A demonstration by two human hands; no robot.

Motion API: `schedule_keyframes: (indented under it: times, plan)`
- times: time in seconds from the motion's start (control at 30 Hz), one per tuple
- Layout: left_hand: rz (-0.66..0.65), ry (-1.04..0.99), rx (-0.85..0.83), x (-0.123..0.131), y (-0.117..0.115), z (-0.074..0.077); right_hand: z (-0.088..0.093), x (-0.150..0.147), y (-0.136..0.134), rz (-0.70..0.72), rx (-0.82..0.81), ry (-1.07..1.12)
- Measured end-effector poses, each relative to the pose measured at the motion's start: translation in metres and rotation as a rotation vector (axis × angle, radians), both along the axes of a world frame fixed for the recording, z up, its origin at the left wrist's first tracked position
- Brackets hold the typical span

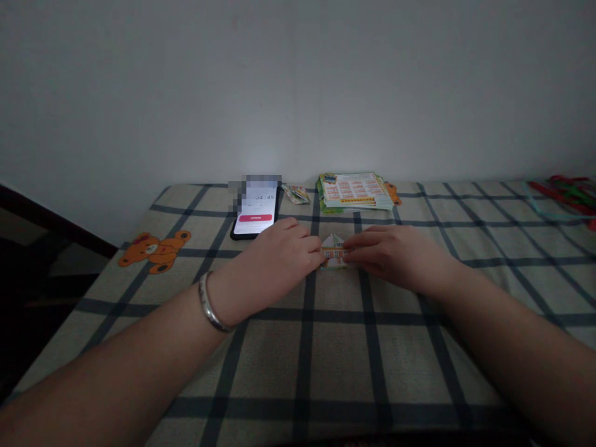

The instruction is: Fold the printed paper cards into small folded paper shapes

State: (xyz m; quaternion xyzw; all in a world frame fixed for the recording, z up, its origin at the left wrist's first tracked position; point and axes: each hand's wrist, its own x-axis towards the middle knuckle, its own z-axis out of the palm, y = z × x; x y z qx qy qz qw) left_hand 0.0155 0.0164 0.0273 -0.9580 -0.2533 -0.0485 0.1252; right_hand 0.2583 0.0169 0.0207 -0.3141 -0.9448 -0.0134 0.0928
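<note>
A small folded paper card [334, 253] with a pointed top and orange and white print lies on the checked cloth, between my two hands. My left hand [284, 256], with a silver bangle on its wrist, closes its fingers on the card's left edge. From the other side my right hand [395, 251] pinches the card's right edge with its fingers together. The fingertips partly cover both edges. Beyond them is a stack of printed calendar cards [356, 190], and a small folded paper piece [297, 194] lies to its left.
A lit phone [255, 211] showing a timer lies behind my left hand. The checked tablecloth [335, 354] carries bear pictures, one bear [156, 250] at the left. Red and green items [570, 192] sit at the far right. A pale wall [298, 87] rises behind the table.
</note>
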Motion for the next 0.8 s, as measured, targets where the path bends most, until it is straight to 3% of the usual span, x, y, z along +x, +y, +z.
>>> schedule_keyframes:
  times: [0.13,0.8]
  plan:
    - [0.022,0.05,0.07,0.0,0.0,0.002,0.001,0.003,0.0,-0.004,0.013,-0.01]
    - [0.068,0.082,0.037,-0.003,-0.001,0.003,0.01,0.016,0.001,-0.094,0.0,-0.134]
